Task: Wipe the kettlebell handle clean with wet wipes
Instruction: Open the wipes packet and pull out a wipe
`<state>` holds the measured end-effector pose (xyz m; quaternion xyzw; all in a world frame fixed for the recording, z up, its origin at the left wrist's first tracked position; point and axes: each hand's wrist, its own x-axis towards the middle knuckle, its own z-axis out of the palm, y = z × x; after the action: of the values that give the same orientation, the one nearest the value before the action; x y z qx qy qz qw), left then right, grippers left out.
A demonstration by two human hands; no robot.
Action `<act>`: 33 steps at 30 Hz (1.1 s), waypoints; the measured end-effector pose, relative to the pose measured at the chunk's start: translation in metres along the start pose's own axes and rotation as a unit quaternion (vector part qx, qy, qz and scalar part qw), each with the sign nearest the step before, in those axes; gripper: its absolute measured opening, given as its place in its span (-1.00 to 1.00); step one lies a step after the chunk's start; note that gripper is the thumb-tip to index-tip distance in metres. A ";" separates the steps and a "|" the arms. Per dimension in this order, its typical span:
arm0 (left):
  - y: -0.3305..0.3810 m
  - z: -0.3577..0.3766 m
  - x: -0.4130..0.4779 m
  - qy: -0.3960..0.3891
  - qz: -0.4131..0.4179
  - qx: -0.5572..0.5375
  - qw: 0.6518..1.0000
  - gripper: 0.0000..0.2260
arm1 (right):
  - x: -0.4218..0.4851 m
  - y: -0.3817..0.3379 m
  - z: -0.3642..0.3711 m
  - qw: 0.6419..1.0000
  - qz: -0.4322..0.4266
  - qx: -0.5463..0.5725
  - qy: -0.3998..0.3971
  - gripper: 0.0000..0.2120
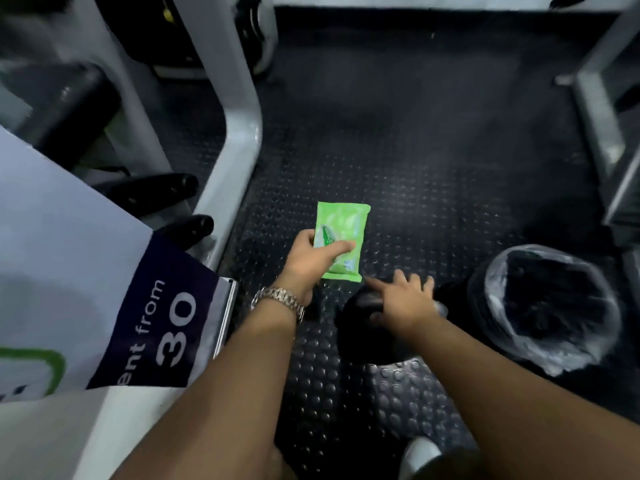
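Two bare forearms reach down over a studded rubber floor (pixel 415 174), a white shoe toe (pixel 420 452) cut off at the bottom edge. The right hand (pixel 405 303) lies with fingers spread over a black kettlebell (pixel 356 344). It clasps nothing, and it covers the handle, which the dark blur swallows. The left hand (pixel 311 261), a metal watch (pixel 278 299) at its wrist, has its grip on a green wet wipes pack (pixel 341 237), thumb across the face, just beyond the kettlebell. A lined bin (pixel 498 271) stands right. A banner (pixel 104 271) reading "30" crops left, before a blurred grey machine frame (pixel 239 133).
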<state>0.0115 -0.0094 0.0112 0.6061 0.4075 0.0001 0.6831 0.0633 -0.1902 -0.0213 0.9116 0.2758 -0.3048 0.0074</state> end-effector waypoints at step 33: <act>0.086 0.013 -0.268 -0.094 0.149 -0.048 0.983 -0.67 | -0.235 -0.026 -0.114 0.770 -0.150 0.452 0.424 -0.70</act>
<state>-0.1171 -0.1296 0.2308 0.6239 0.2463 0.0639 0.7389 -0.0426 -0.2642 0.2071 0.7935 0.2141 0.0256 -0.5690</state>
